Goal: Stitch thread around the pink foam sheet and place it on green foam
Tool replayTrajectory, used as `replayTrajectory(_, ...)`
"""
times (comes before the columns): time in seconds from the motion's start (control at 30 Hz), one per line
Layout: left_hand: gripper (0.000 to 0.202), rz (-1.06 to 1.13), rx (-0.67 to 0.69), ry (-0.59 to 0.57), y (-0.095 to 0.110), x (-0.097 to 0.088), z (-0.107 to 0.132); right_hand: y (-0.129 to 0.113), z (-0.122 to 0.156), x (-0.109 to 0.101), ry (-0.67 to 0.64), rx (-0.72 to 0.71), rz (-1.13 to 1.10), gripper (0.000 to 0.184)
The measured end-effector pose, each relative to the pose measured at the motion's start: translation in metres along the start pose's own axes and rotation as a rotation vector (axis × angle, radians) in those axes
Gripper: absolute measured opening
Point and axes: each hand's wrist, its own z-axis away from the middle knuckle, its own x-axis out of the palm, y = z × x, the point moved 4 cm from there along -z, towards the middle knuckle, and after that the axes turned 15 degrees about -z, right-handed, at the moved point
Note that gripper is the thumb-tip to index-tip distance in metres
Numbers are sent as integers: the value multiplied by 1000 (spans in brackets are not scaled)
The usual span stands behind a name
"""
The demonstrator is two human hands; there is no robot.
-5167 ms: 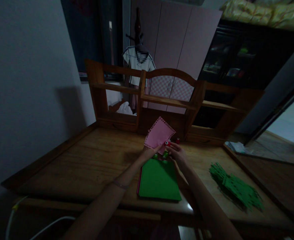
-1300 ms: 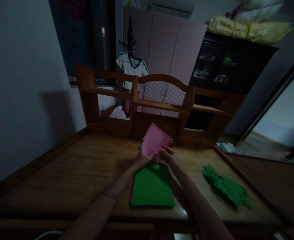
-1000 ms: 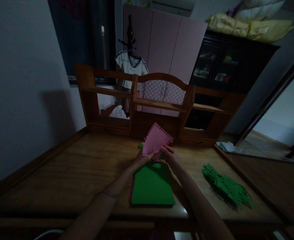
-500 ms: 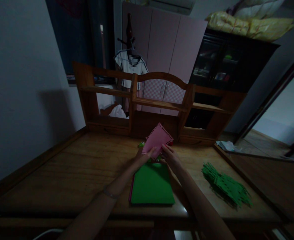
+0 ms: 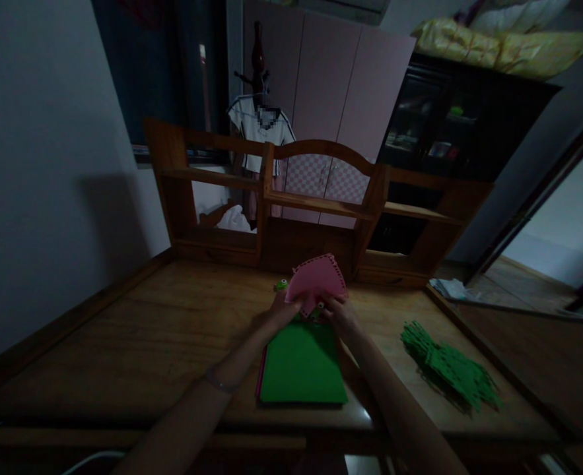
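A pink sheet (image 5: 315, 277) with a patterned, notched-looking border is held up between both hands over the desk, bowed along its lower part. My left hand (image 5: 287, 310) grips its lower left side, thumb on the near face. My right hand (image 5: 338, 309) pinches the lower right side. A small green thing with a round eye-like spot (image 5: 319, 309) shows by the right fingers; what it belongs to is unclear. Just below the hands lies a stack of green sheets (image 5: 304, 366), with a pink edge showing at its left. Another green eyed item (image 5: 281, 284) sits behind the left hand.
Loose green cut pieces (image 5: 452, 366) are heaped on the desk at the right. A wooden shelf unit (image 5: 315, 206) stands along the back of the desk (image 5: 172, 343). Beyond the right edge lies a pale packet (image 5: 452, 288).
The pink sheet has turned and lowered slightly, and its lower part is now bent. Both thumbs have shifted on it. The green stack and the green pieces stay put.
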Motion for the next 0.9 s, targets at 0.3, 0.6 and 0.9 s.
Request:
replayTrajectory(0.3,38,-88,19,68,1,-7,-1,-4,5,6,-67,93,-1,37)
replayTrajectory(0.6,42,-108,104,162,6,-9,-2,-14,7,5,29,43,-23,41)
replayTrajectory(0.9,40,40,144,67,14,-6,3,-11,5,5,-12,106,-20,39)
